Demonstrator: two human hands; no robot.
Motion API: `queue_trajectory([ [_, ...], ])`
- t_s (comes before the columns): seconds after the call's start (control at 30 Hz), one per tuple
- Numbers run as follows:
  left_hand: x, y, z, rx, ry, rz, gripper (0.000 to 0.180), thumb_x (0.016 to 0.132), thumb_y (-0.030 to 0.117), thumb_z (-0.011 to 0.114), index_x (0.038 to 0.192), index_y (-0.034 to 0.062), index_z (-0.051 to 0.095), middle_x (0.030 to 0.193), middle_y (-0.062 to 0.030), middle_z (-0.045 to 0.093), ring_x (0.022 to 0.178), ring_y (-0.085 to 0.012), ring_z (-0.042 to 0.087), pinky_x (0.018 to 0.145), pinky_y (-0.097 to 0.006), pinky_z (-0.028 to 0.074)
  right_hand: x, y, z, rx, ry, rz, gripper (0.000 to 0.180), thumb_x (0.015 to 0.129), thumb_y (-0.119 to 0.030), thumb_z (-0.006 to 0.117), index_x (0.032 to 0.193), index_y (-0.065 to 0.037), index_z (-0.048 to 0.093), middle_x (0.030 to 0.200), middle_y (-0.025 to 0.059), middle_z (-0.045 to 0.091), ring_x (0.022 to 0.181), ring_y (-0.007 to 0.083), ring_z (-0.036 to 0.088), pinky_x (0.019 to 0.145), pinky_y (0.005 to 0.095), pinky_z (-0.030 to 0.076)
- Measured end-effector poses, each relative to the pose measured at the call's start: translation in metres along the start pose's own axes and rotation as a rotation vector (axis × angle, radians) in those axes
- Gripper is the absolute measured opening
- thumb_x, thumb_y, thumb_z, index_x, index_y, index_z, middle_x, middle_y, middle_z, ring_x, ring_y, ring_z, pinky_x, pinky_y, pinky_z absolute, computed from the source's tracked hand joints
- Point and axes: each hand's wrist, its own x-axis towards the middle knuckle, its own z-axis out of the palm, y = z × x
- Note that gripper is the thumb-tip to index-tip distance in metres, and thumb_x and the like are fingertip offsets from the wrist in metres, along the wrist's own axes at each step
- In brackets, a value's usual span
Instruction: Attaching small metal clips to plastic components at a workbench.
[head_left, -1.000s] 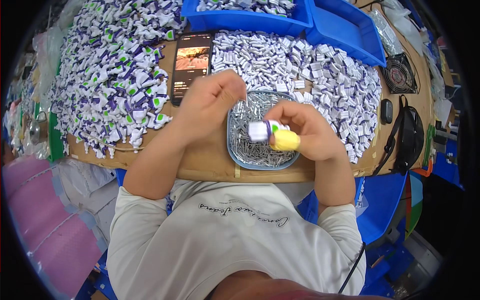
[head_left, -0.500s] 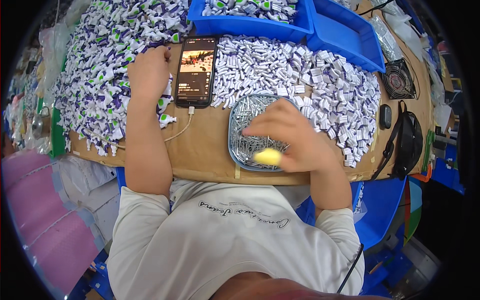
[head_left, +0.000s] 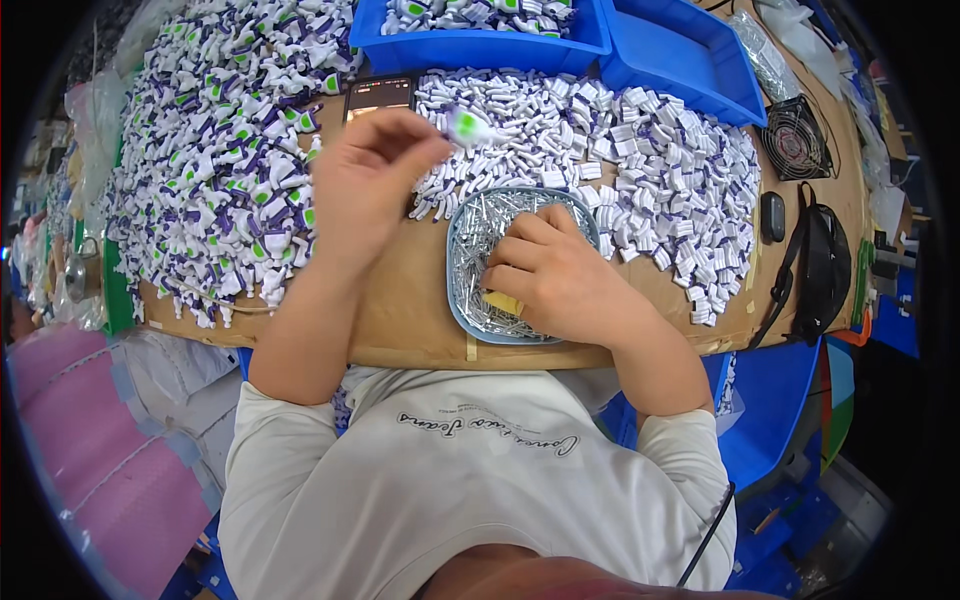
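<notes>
My left hand is raised over the phone and pinches a small toy figure body, white and purple with a green patch. It is blurred by motion. My right hand reaches down into a blue-grey tray of loose metal pins. Its fingers are curled, with the tips among the pins, so what they grip is hidden. Yellow tape wraps its thumb. On the left lies a large heap of similar figure bodies.
Beyond the tray spread small white curved parts, with blocky white-and-purple parts to their right. Two blue bins stand at the back. A small fan, a black case and a black pouch lie at right.
My left hand has left the heap and moved right across the phone, now with a figure body in it. My right hand has lowered into the pins.
</notes>
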Motion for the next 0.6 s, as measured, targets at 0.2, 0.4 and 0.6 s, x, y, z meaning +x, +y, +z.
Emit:
queue_trajectory([
  [0.2,-0.019,-0.018,0.019,-0.214,-0.241,-0.122,0.022,0.079,-0.004,0.069,0.099,-0.0018,0.06,0.093,-0.0056,0.062,0.084,-0.0095,0.059,0.075,-0.022,0.049,0.001,0.001,-0.003,0.195,0.11,0.02,0.031,0.059,0.001,0.065,0.089,-0.009,0.063,0.087,0.0026,0.06,0.086,0.0229,0.055,0.075,0.0364,0.042],
  [0.4,-0.025,-0.017,0.022,-0.171,-0.291,-0.155,0.023,0.08,-0.004,0.066,0.102,-0.003,0.06,0.095,-0.0064,0.061,0.088,-0.0106,0.058,0.078,-0.024,0.048,0.002,0.001,-0.007,0.294,0.359,0.063,0.027,0.066,0.003,0.067,0.092,-0.005,0.064,0.081,0.0085,0.065,0.069,0.024,0.062,0.061,0.0313,0.049],
  [0.6,-0.027,-0.019,0.021,-0.125,-0.334,-0.089,0.022,0.081,-0.007,0.063,0.102,-0.0056,0.058,0.098,-0.0081,0.06,0.09,-0.0113,0.057,0.079,-0.024,0.046,0.003,0.004,-0.006,0.263,0.709,0.081,0.022,0.068,0.004,0.071,0.088,-0.003,0.065,0.086,0.0111,0.068,0.07,0.0214,0.065,0.058,0.0278,0.051],
])
